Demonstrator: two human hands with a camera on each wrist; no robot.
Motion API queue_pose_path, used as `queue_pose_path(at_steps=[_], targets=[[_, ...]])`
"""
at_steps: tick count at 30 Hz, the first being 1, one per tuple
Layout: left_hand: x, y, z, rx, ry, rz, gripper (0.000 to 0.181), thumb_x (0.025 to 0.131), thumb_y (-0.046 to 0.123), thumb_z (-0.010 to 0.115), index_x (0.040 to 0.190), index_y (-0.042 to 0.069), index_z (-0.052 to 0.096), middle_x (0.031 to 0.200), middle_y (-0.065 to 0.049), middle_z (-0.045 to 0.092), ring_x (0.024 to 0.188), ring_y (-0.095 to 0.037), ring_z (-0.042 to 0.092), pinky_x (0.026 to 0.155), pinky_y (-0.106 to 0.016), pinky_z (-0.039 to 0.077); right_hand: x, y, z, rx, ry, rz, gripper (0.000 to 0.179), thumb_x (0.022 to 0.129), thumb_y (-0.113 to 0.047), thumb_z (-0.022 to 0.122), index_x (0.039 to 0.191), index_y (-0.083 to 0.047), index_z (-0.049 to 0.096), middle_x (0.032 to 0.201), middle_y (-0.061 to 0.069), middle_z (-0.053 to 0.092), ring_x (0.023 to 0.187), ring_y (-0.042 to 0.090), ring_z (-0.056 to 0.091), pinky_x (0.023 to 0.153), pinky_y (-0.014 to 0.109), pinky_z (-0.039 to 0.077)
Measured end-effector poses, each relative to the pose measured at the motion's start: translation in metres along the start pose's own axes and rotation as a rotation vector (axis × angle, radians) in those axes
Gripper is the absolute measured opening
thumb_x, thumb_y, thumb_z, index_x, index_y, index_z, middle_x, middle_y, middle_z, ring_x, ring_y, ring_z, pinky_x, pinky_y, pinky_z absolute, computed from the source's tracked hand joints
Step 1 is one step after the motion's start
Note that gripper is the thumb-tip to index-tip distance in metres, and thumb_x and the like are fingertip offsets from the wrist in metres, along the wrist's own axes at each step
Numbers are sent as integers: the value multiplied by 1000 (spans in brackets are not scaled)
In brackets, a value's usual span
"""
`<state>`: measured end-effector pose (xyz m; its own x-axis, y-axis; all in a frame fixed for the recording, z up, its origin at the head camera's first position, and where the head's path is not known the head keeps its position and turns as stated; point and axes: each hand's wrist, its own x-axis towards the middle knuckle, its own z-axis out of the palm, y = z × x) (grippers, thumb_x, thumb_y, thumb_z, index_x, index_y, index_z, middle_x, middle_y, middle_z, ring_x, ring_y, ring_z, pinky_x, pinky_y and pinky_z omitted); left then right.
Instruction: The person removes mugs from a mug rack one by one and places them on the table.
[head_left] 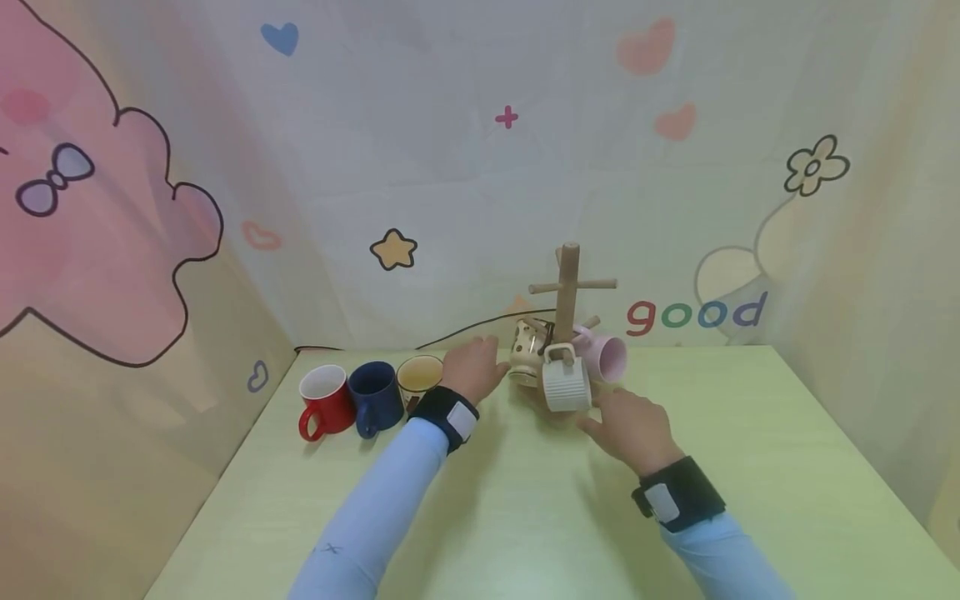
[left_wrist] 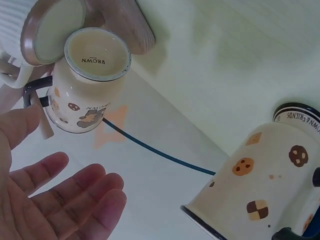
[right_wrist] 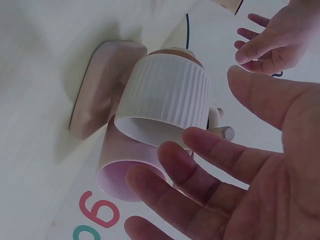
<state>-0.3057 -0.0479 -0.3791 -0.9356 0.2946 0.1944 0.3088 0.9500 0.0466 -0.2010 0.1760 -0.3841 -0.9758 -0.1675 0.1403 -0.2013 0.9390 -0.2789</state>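
A wooden mug tree [head_left: 568, 287] carries three mugs on its lower pegs. Toward the front hangs a white ribbed mug [head_left: 567, 388] by its handle, with a pink mug [head_left: 607, 358] behind it to the right. A cream mug with cookie prints [head_left: 527, 357] hangs on the left, its base showing in the left wrist view. My left hand [head_left: 472, 371] is just left of that cream mug, fingers loosely spread and palm bare. Beside the ribbed mug, my right hand [head_left: 637, 427] has its fingers extended near the rim and grips nothing.
Standing in a row at the left of the table are a red mug [head_left: 335, 402], a dark blue mug [head_left: 378, 398] and another cream mug [head_left: 420, 375], partly behind my left wrist. A printed cloth [head_left: 465, 192] hangs behind the table.
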Motion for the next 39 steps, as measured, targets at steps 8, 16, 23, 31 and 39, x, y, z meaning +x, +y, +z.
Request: queue_pose_path(at_steps=[8, 16, 23, 31, 39], targets=[[8, 4, -2, -11, -35, 18, 41, 96, 40, 65, 119, 6, 62, 94, -8, 66, 77, -20, 63, 61, -33, 53, 12, -7, -10, 2, 8, 10, 34, 88, -32, 74, 103, -3, 65, 74, 6, 62, 60, 23, 56, 48, 38, 45], [21, 10, 2, 7, -27, 20, 40, 96, 42, 65, 115, 8, 63, 92, -7, 66, 74, -20, 64, 56, -32, 51, 29, -9, -9, -48, 44, 38, 39, 90, -38, 72, 102, -2, 65, 61, 5, 50, 50, 23, 50, 45, 36, 42], [34, 19, -5, -2, -24, 13, 38, 95, 42, 66, 117, 11, 65, 97, -6, 69, 77, -18, 67, 59, -32, 54, 49, -15, -12, -127, 149, 37, 44, 90, -43, 70, 111, -4, 70, 77, 12, 67, 69, 31, 60, 43, 41, 47], [54, 28, -3, 75, -32, 5, 47, 98, 42, 61, 133, 11, 56, 111, -8, 66, 89, -22, 69, 72, -36, 56, 64, -22, -17, -184, 112, 47, 48, 92, -44, 68, 118, -4, 70, 113, 20, 70, 99, 43, 63, 61, 52, 56], [69, 40, 3, 58, -82, 14, 38, 102, 34, 56, 135, 16, 54, 109, -7, 64, 89, -21, 67, 71, -37, 56, 69, -21, -11, -337, 105, -8, 41, 94, -42, 66, 91, -1, 73, 74, 11, 69, 79, 31, 70, 91, 49, 48]])
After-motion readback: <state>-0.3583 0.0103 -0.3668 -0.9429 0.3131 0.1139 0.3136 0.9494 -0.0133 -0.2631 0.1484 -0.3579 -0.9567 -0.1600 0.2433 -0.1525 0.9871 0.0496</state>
